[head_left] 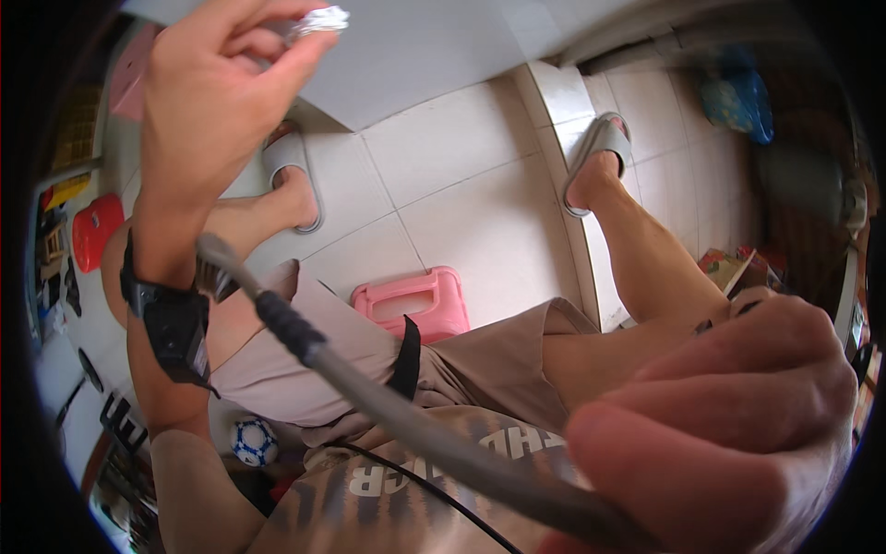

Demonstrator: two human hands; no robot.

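At the upper left my left hand is raised, its thumb and fingers closed on a crumpled piece of silvery foil. A dark strap with a black box sits on that wrist. My right hand looms large and blurred at the lower right, fingers curled round a long grey-brown stick. The stick slants up to the left across my lap and has a dark ribbed band near its far end. Its narrow tip ends near my left wrist, apart from the foil; the stick's exact kind is unclear.
A pink plastic thing with a handle slot rests on the tiled floor between my legs. Pale panel stands ahead; a raised sill runs by my right foot. Around are a blue-white ball, red plastic and blue bag.
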